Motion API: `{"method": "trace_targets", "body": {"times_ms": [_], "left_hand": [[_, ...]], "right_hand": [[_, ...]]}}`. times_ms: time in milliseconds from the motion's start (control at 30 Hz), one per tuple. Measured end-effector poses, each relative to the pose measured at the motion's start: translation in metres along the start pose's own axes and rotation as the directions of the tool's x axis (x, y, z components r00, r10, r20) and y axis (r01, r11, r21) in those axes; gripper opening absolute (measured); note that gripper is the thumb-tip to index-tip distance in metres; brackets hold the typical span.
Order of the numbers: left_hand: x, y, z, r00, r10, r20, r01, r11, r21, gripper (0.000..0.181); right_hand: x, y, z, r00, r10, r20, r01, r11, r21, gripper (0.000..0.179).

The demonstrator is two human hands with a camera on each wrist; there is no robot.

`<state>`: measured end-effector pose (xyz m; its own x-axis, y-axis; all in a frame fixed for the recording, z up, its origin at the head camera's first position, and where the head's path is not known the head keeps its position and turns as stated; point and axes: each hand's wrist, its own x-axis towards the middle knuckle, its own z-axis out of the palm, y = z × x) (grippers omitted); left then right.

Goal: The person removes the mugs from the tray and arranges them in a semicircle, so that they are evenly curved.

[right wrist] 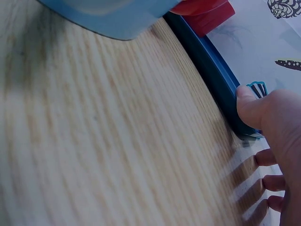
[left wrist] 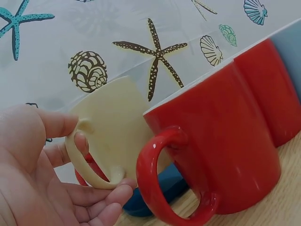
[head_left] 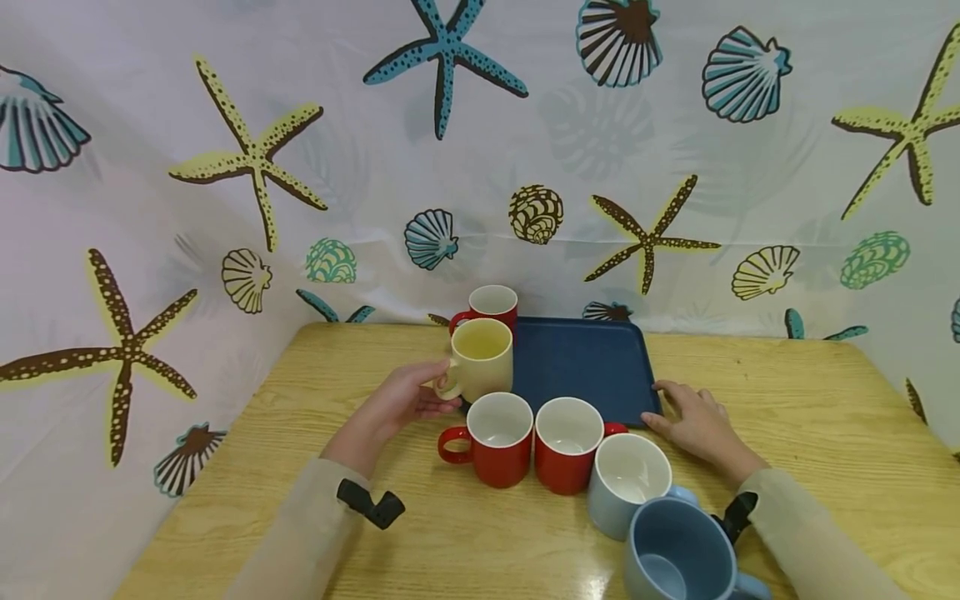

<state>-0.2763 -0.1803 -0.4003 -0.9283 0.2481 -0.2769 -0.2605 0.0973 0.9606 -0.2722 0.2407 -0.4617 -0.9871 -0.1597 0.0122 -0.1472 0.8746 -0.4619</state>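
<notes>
My left hand (head_left: 405,396) pinches the handle of a pale yellow mug (head_left: 483,367) between thumb and fingers. The mug is upright and overlaps the left part of a dark blue tray (head_left: 585,358). A red mug with a white inside (head_left: 495,298) stands behind it at the tray's back left. My right hand (head_left: 693,421) is at the tray's front right corner, thumb against the rim (right wrist: 230,101) and other fingers spread beside it. Close in front of the yellow mug stands another red mug (left wrist: 216,141), its handle pointing left.
A second front red mug (head_left: 562,467), a light blue mug (head_left: 622,500) and a darker blue mug (head_left: 667,533) continue the row toward the near right. All stand on a wooden table (head_left: 450,542). A curtain with starfish and shells (head_left: 480,167) hangs behind the table.
</notes>
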Motion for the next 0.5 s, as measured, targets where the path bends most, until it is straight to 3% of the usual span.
{"method": "trace_targets", "body": {"times_ms": [500], "left_hand": [[-0.021, -0.007, -0.017, 0.999, 0.022, -0.031, -0.023, 0.999, -0.027, 0.036]], "right_hand": [[-0.001, 0.001, 0.0, 1.0, -0.005, -0.01, 0.005, 1.0, 0.001, 0.071]]}}
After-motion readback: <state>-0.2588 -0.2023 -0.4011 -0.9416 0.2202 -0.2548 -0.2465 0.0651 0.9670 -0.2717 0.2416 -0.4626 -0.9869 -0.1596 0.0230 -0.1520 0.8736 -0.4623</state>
